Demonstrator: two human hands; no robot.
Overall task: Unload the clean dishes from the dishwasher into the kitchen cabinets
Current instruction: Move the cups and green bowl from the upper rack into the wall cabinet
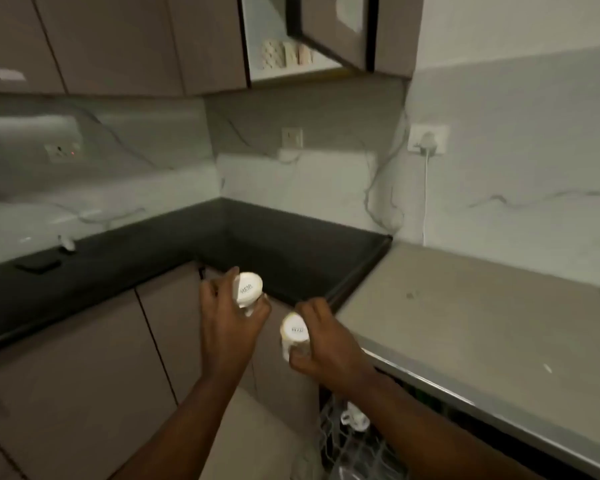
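Observation:
My left hand [231, 318] grips a white cup [247, 289] with its labelled base turned toward me. My right hand [321, 344] grips a second white cup [294, 334], also base up, a little lower and to the right. Both are held in front of the black counter's corner [291, 265]. Below my right forearm, the dishwasher's wire rack [347, 441] shows with another white piece [355, 419] in it. Above, a wall cabinet [291, 69] stands with its door [333, 26] swung out, patterned cups [284, 55] on its shelf.
The dishwasher's grey top [465, 306] lies to the right. A dark flat object [37, 264] and a small white item [66, 242] lie on the counter at left. A plug and white cable [426, 168] hang on the right wall. Closed base cabinets [84, 375] stand below.

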